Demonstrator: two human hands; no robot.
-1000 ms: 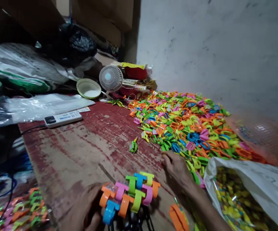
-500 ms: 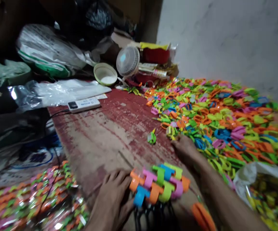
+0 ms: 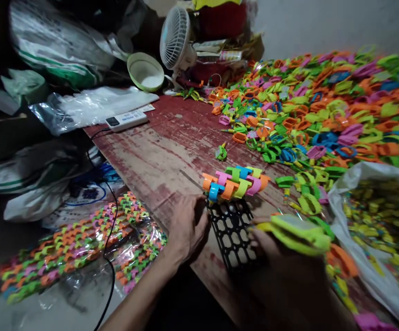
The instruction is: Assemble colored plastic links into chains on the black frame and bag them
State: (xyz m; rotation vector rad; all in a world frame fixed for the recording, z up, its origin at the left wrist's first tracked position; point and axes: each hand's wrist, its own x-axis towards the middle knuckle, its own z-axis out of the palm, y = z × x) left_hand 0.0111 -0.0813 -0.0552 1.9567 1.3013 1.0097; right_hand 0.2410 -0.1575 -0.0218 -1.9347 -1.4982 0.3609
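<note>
A black plastic grid tray (image 3: 232, 234) lies on the worn red table, its near rows of holes bare. Curved plastic bands (image 3: 235, 184) in orange, blue, pink, green and yellow sit in its far rows. My left hand (image 3: 187, 225) is closed at the tray's upper left edge. At the right, my right hand (image 3: 266, 243), dark and blurred, is closed on a yellow-green plastic wristband (image 3: 294, 234) beside the tray. Its fingertips are partly hidden. A lone green wristband (image 3: 221, 152) lies beyond the tray.
A large heap of coloured wristbands (image 3: 309, 119) covers the table's right side. An open white bag (image 3: 347, 184) of yellowish pieces stands at near right. A fan (image 3: 176, 41), bowl (image 3: 146, 73) and power strip (image 3: 126, 120) are at the back. Filled clear packs (image 3: 82, 239) lie below the left edge.
My right hand has come back from the heap's edge towards the tray, now with a yellow-green wristband. My left hand stays by the tray. The view has tilted down.
</note>
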